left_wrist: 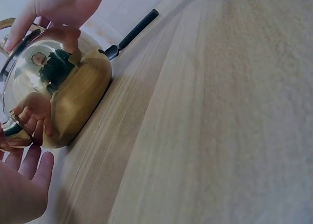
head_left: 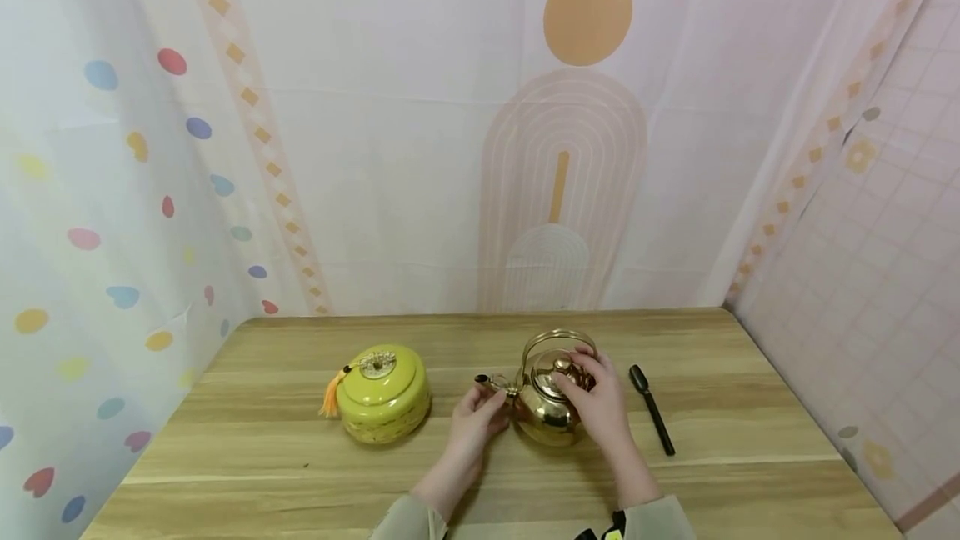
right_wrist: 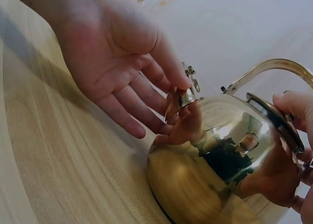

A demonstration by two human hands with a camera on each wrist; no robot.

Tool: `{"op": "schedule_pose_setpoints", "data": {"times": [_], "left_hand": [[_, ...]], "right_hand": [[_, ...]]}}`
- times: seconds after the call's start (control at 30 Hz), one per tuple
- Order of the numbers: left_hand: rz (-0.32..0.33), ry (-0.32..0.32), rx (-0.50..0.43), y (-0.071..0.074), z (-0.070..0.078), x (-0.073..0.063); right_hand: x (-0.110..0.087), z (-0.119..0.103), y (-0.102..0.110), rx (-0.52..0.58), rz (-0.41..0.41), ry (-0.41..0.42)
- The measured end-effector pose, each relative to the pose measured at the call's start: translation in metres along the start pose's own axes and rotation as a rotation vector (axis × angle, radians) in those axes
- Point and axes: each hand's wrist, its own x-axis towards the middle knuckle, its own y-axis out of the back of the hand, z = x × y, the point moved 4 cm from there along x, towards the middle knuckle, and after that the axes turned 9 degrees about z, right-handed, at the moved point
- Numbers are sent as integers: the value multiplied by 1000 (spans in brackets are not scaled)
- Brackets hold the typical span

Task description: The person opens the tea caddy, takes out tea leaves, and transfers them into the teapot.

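A shiny gold kettle [head_left: 551, 415] with an arched handle [head_left: 558, 335] stands on the wooden table, spout pointing left. My left hand [head_left: 474, 423] pinches the spout, thumb on the near side and fingers under and behind it; the right wrist view shows that thumb against the spout [right_wrist: 183, 99]. On the kettle's other side, my right hand [head_left: 600, 398] grips the top, its thumb at the lid [head_left: 551, 373] and its fingers reaching round by the handle's base. In the left wrist view, the right hand [left_wrist: 63, 6] lies over the lid while the kettle's body [left_wrist: 73, 87] mirrors both hands.
Left of the kettle sits a yellow lidded jar [head_left: 382, 407] with an orange tassel [head_left: 332, 394]. A black spoon-like utensil [head_left: 654, 415] lies to the right. Patterned curtains [head_left: 405, 148] hang behind the table [head_left: 300, 490] and along both sides.
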Motion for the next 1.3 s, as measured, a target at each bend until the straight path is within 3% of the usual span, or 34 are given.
{"op": "schedule_pose_setpoints", "data": {"times": [0.37, 0.57, 0.8, 1.03, 1.17, 1.3], "left_hand": [[-9, 9, 12, -1, -1, -1], [-17, -9, 23, -2, -2, 0], [-17, -16, 30, 0, -2, 1], [-26, -7, 26, -1, -2, 0], [-14, -5, 25, -1, -2, -1], [-12, -13, 24, 1, -1, -1]], "right_hand": [[-2, -9, 11, -30, -69, -56], [-7, -15, 24, -60, -116, 1], [-18, -25, 48, -31, -106, 46], [-28, -19, 78, -45, -93, 59], [-31, -10, 91, -55, -122, 53], [-34, 5, 98, 3, -172, 19]]}}
